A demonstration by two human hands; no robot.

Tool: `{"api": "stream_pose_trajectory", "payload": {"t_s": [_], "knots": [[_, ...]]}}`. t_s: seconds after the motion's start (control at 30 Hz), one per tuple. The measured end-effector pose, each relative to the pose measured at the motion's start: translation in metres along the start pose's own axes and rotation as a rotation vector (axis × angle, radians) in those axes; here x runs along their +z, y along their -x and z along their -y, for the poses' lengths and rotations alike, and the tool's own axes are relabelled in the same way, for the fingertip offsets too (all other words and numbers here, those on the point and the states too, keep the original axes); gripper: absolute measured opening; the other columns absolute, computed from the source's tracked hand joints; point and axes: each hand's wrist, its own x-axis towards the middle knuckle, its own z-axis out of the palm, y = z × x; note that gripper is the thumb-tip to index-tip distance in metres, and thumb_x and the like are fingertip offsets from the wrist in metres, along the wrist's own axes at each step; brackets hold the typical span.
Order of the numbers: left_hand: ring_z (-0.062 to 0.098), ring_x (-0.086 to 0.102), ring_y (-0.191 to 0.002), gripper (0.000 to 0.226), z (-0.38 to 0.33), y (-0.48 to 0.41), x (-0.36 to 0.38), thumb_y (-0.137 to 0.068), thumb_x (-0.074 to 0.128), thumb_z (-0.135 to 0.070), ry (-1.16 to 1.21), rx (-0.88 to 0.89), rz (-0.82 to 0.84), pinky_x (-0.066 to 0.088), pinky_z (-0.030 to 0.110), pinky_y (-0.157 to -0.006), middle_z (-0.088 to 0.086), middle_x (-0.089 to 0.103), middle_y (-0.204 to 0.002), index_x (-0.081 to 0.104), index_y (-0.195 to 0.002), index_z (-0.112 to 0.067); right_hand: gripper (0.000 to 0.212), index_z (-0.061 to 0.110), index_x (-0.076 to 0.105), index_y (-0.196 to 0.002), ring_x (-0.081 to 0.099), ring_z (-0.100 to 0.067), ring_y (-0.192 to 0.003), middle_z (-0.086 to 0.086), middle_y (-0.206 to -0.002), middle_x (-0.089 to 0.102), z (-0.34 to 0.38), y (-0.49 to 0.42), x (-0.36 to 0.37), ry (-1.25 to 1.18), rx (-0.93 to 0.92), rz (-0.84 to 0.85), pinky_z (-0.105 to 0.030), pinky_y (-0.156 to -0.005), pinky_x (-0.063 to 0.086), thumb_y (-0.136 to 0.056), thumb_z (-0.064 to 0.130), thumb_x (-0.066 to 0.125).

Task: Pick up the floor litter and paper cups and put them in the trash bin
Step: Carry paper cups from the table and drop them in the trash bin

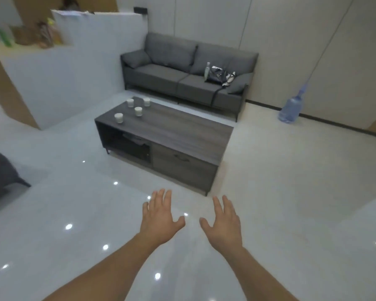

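Both bare forearms reach forward, left hand [160,216] and right hand [225,220] palm-down, fingers [161,195] spread, holding nothing.

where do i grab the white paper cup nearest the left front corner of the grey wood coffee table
Wrap fingers round the side wall of the white paper cup, about mid-height, coming from the near left end of the grey wooden coffee table. It stands upright, apart from the other three cups and close to that edge, so its wall looks free.
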Motion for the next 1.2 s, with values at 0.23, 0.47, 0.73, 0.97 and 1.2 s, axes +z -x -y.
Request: {"api": "stream_pose_trajectory", "payload": {"t_s": [0.23,0.47,0.73,0.97,1.2], "knots": [[0.024,-0.005,-0.147,0.092,0.083,-0.057,-0.016,-0.080,0.039,-0.071,0.001,-0.238,-0.010,0.007,0.048,-0.117,0.000,0.000,-0.161,0.001,-0.151,-0.027,0.078,0.034,0.006,-0.154,-0.001,-0.019,-0.150,0.004,-0.163,-0.004,0.085,-0.103,0.049,0.021,-0.212,0.098,-0.041,-0.119,0.012,-0.092,0.064,0.042],[0.022,-0.006,-0.147,0.090,0.133,-0.167,-0.057,-0.083,0.042,-0.067,-0.043,-0.386,-0.086,0.006,0.046,-0.118,-0.001,-0.001,-0.161,0.002,-0.152,-0.025,0.078,0.036,0.002,-0.154,-0.005,-0.021,-0.150,0.003,-0.163,-0.008,0.167,-0.245,0.067,0.014,-0.359,0.171,-0.043,-0.120,0.011,-0.092,0.065,0.040],[0.020,-0.003,-0.147,0.089,0.168,-0.273,-0.076,-0.084,0.043,-0.064,-0.043,-0.454,-0.082,0.009,0.043,-0.118,-0.002,0.000,-0.160,0.002,-0.152,-0.024,0.077,0.036,0.003,-0.154,-0.007,-0.019,-0.150,0.004,-0.163,-0.010,0.233,-0.367,0.075,-0.016,-0.476,0.239,-0.043,-0.121,0.010,-0.093,0.060,0.043],[0.021,-0.001,-0.148,0.091,0.236,-0.371,-0.085,-0.084,0.045,-0.065,-0.019,-0.503,-0.050,0.011,0.043,-0.118,-0.002,-0.001,-0.160,0.001,-0.152,-0.024,0.077,0.035,0.005,-0.154,-0.001,-0.021,-0.150,0.004,-0.164,-0.004,0.296,-0.466,0.116,0.035,-0.473,0.304,-0.045,-0.119,0.014,-0.093,0.062,0.043],[0.022,0.001,-0.147,0.093,0.330,-0.494,-0.118,-0.081,0.048,-0.066,0.025,-0.464,-0.077,0.013,0.043,-0.117,-0.001,0.002,-0.160,0.004,-0.152,-0.024,0.080,0.035,0.005,-0.154,0.000,-0.020,-0.150,0.003,-0.163,-0.003,0.381,-0.583,0.134,0.021,-0.424,0.271,-0.045,-0.118,0.016,-0.091,0.060,0.047]]}}
